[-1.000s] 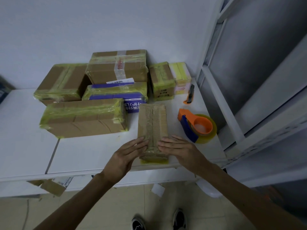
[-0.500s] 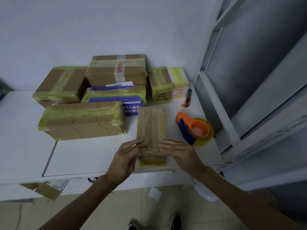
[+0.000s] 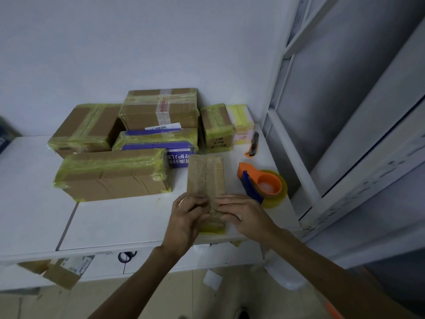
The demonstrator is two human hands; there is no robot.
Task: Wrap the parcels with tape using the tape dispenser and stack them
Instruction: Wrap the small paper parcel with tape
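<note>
Parcel (image 3: 205, 176): steadied at the near tabletop (image 3: 115, 222) edge for taping.
Hands: left hand (image 3: 187, 218), right hand (image 3: 242, 212) pressed flat on it, nothing gripped.

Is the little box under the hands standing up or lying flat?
Lying flat: the box rests on a broad face on the table, with the left hand and right hand on its near end.

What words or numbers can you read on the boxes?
"护儿" (it looks like): big white characters on the purple parcel, the rest hidden.
Red print on the top parcel: too blurred.
Barcode label: too small.
Black print on the small parcel: too small.
</note>
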